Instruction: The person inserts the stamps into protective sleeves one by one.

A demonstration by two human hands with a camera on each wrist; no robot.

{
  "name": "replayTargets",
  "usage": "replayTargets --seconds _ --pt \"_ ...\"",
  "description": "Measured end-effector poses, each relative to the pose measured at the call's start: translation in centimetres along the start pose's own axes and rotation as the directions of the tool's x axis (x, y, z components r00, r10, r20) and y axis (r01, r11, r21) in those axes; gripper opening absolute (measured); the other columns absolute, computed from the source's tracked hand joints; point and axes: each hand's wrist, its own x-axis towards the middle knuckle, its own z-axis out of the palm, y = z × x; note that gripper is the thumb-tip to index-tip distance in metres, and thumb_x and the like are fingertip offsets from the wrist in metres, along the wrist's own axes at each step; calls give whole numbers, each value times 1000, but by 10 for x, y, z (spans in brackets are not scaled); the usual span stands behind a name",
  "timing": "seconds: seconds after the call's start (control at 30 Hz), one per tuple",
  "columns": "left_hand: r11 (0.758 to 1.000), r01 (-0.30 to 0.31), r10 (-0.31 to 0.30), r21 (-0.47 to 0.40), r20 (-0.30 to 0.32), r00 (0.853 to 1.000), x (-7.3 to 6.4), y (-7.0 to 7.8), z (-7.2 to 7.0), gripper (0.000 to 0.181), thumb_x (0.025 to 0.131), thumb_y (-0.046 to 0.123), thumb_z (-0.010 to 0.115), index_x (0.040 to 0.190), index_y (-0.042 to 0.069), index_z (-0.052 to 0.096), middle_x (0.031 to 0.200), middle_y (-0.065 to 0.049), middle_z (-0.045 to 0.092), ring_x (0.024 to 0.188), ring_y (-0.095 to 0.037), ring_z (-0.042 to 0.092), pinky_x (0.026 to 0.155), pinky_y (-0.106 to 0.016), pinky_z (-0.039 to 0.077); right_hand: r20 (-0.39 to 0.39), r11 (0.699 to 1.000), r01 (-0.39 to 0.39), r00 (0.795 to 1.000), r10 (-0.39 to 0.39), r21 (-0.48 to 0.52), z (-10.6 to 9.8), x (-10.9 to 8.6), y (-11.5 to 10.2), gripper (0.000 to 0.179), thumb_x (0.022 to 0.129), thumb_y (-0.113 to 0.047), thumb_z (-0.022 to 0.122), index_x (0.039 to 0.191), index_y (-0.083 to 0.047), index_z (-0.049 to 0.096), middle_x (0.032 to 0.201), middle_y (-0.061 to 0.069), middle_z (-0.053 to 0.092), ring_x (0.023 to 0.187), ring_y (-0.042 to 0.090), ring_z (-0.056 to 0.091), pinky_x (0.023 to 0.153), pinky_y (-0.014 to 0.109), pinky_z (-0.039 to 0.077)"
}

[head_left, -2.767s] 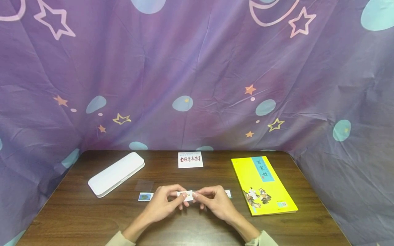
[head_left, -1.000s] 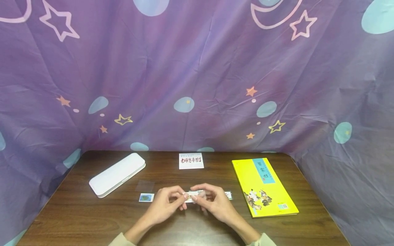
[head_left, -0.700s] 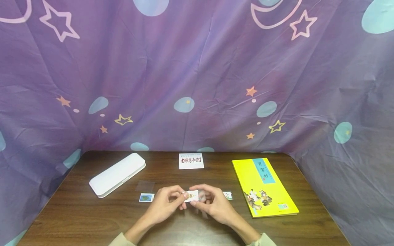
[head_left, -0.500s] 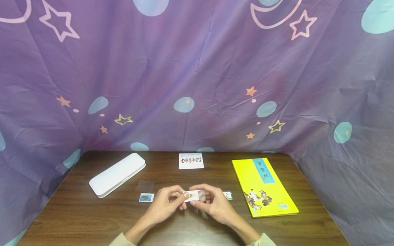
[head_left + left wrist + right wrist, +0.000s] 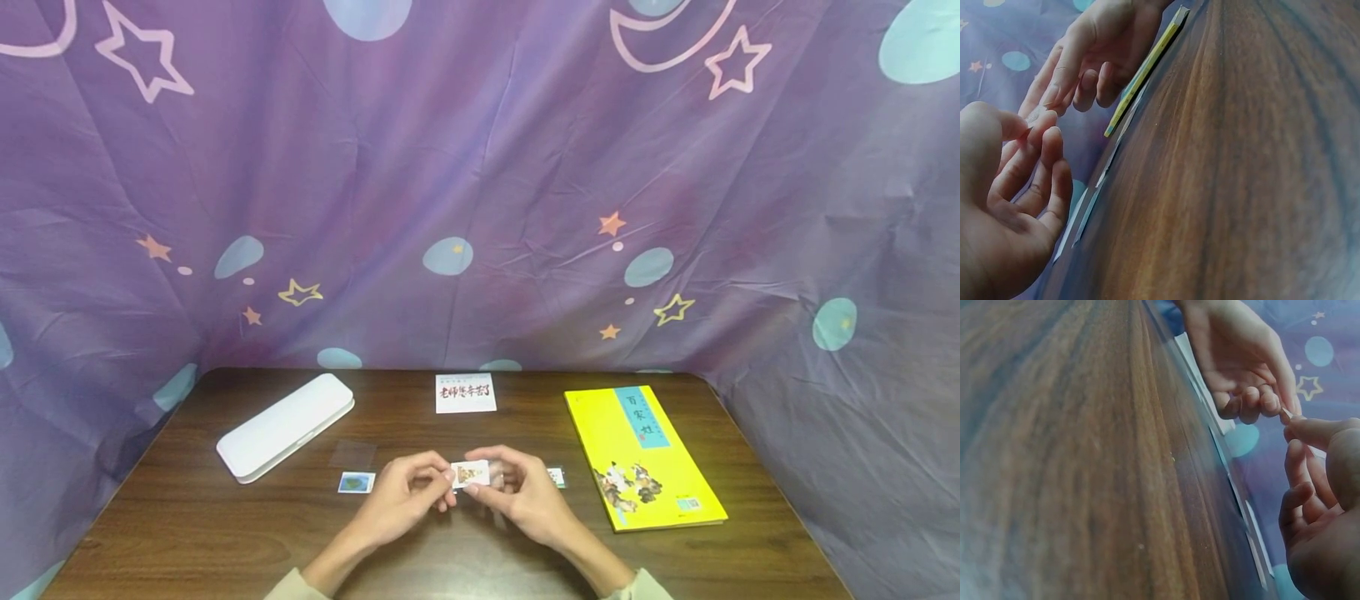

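Note:
In the head view, a small white stamp (image 5: pixel 471 473) with a brown picture is held up over the table between both hands. My left hand (image 5: pixel 403 492) pinches its left end between thumb and forefinger. On the other side my right hand (image 5: pixel 528 496) has its thumb at the lower edge and forefinger along the upper edge. A clear plastic sleeve (image 5: pixel 496 475) shows there, extending right from the stamp; how far the two overlap is unclear. The wrist views show the thumbs and forefingers meeting, the stamp mostly hidden.
A blue stamp (image 5: pixel 356 482) and a faint clear sleeve (image 5: pixel 353 454) lie left of the hands. Partly hidden behind the right hand is a small green-and-white piece (image 5: pixel 557 477). Around them are a white case (image 5: pixel 285 427), a lettered card (image 5: pixel 466 392) and a yellow book (image 5: pixel 645 457).
The stamp has shifted right between the hands and tilted so its picture faces the head camera. My right fingers have spread from its end to its upper and lower edges.

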Motion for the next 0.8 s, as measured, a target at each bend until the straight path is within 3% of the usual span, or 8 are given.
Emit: replayTargets --seconds 0.23,0.37,0.6,0.8 --pt "999 -33 33 -28 13 999 0 -1 -1 13 107 15 67 107 4 74 89 -15 79 74 -13 74 73 -32 66 -29 999 17 999 -18 -33 0 1 0 45 94 -9 84 134 1 67 84 25 77 53 19 65 44 32 55" --pt "998 -40 42 -51 25 999 0 -2 -2 15 108 15 66 108 2 73 89 -18 78 75 -14 74 74 -32 66 -41 999 24 999 -25 -33 0 1 0 45 93 -8 84 134 1 68 90 20 80 62 17 71 52 32 60" --pt "998 -54 55 -38 47 997 0 -3 -1 13 109 17 66 108 6 73 89 -14 78 75 -14 75 74 -34 67 -22 1000 -4 1000 4 0 2 1 -2 43 95 -9 83 135 -3 69 91 23 79 58 9 65 49 30 58" --pt "998 -62 63 -25 38 997 0 -4 0 13 109 18 66 108 8 73 89 -12 78 75 -19 76 75 -35 67 -36 1000 4 999 -4 2 3 1 -1 44 94 -8 83 135 0 68 98 21 81 66 12 71 57 28 62"
